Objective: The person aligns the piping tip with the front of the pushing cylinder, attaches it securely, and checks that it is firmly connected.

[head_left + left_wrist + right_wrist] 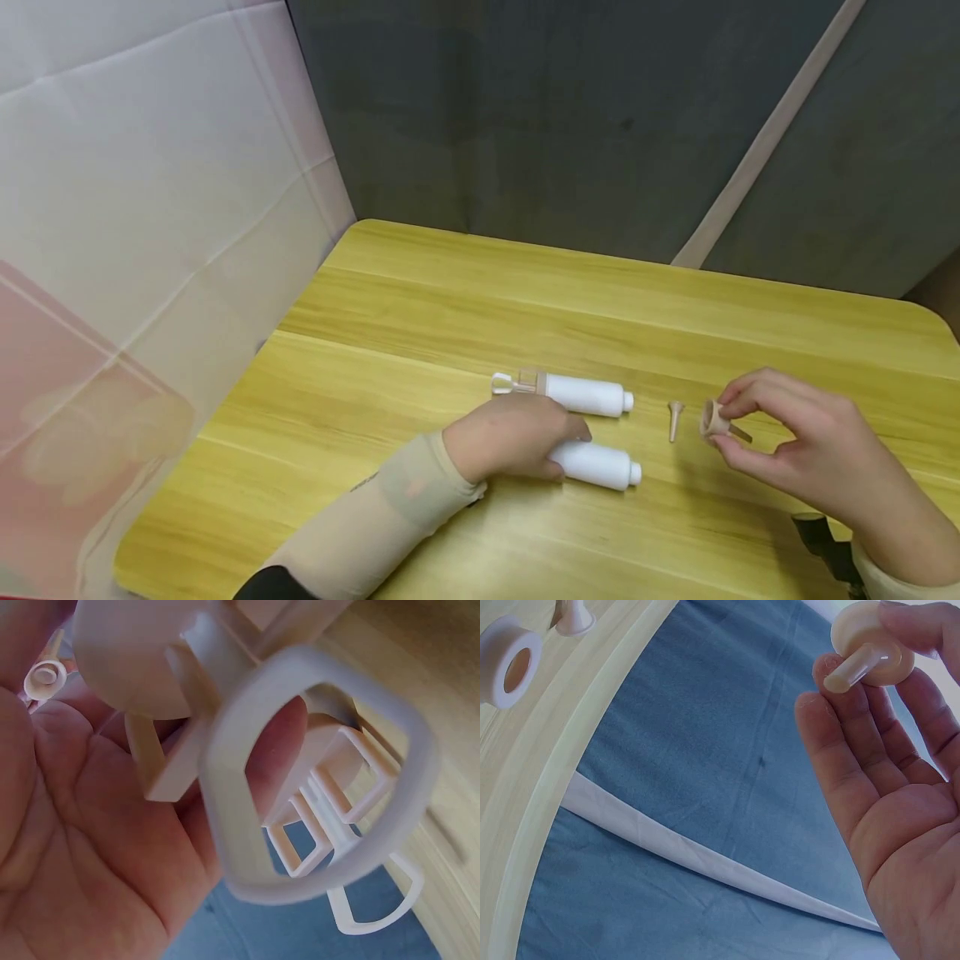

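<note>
My left hand (517,433) grips the nearer white cylinder (600,465), its fingers over the left part and the short narrow end pointing right. In the left wrist view, a white loop handle (225,780) on pronged parts stands in front of the palm. Just beyond lies a second white cylinder (588,393) with a clear section and a looped handle at its left end. My right hand (802,442) pinches a beige round cap (715,421) between thumb and fingers; in the right wrist view a thin stem (851,673) sticks out of it. Between the hands is a small tee-shaped beige piece (673,421).
Everything rests on a wood-grain table (360,350) with rounded corners. A dark grey curtain (562,125) hangs behind the far edge, and a pale cloth (150,208) hangs along the left side. A black device (825,542) is strapped at the right wrist.
</note>
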A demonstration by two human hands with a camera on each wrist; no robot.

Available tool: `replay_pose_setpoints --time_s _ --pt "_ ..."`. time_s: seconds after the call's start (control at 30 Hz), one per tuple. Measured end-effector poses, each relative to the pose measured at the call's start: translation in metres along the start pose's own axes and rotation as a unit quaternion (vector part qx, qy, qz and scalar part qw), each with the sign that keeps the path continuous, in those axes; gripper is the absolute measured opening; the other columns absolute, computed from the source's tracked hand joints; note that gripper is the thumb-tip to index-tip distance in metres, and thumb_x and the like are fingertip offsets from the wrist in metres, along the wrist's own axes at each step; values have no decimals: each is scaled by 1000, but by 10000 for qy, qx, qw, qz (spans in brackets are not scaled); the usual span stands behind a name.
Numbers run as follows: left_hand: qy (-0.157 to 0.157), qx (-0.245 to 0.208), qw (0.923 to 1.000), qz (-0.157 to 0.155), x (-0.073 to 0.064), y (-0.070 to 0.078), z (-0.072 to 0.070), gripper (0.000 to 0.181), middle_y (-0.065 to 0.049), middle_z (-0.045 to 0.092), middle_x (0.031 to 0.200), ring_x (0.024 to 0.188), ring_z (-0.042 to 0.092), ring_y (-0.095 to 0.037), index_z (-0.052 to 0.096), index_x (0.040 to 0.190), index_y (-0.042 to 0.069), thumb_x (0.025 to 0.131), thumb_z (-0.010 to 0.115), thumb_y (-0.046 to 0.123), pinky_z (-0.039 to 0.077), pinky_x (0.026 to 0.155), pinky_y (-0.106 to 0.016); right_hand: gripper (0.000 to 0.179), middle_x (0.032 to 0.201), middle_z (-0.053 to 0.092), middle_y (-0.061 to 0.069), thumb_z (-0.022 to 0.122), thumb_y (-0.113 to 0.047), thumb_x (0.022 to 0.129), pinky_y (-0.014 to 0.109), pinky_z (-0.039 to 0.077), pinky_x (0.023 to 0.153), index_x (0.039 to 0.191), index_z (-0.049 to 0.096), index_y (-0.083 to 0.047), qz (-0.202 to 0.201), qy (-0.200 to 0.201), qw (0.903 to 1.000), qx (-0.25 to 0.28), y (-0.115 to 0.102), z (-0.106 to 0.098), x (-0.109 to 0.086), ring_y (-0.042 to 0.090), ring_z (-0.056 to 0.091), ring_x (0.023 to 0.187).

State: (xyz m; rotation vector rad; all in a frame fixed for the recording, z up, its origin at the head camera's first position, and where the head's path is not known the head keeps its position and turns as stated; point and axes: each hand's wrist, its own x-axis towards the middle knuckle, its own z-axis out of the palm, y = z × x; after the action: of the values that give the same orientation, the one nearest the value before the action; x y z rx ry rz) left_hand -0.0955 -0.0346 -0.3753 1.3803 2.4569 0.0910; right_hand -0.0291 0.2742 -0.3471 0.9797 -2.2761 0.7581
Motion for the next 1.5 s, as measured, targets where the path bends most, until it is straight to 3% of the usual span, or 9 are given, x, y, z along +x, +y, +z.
replay_pose_setpoints --time_s 0.4,0.67,1.03,1.23,1.5 --pt "-21 -149 9998 139 1 -3 0 42 7 74 114 96 65 -7 74 130 20 91 86 29 54 88 -28 34 93 71 -5 65 -47 102 9 50 81 86 71 -17 80 -9 10000 -59 0 -1 0 -3 64 93" --pt "268 -501 9973 475 -2 -10 -4 42 2 72 120 104 63 -9 73 131 15 91 85 21 52 93 -26 40 94 71 -9 62 -55 101 9 51 82 87 71 -19 427 -127 9984 -341 0 -2 -3 -3 65 90" --pt "1198 -634 9885 671 -16 -17 -22 44 -3 71 122 105 67 -15 70 136 15 94 82 18 54 95 -31 33 91 71 -5 66 -45 101 9 50 83 85 72 -16 37 60 10000 23 -1 0 2 -2 64 92" --pt "1917 -345 9776 801 -23 -14 -30 47 -3 72 124 108 68 -18 68 139 12 95 83 21 56 96 -33 31 91 71 -3 66 -41 101 8 49 86 86 72 -15 -132 111 9997 178 -2 3 3 0 64 93" --pt "2422 -224 9637 1103 -27 -10 -34 48 -4 73 122 108 69 -19 69 137 10 93 85 20 56 97 -32 29 91 71 -3 67 -38 101 9 51 79 87 72 -14 -255 36 9990 360 -4 5 6 -1 64 87"
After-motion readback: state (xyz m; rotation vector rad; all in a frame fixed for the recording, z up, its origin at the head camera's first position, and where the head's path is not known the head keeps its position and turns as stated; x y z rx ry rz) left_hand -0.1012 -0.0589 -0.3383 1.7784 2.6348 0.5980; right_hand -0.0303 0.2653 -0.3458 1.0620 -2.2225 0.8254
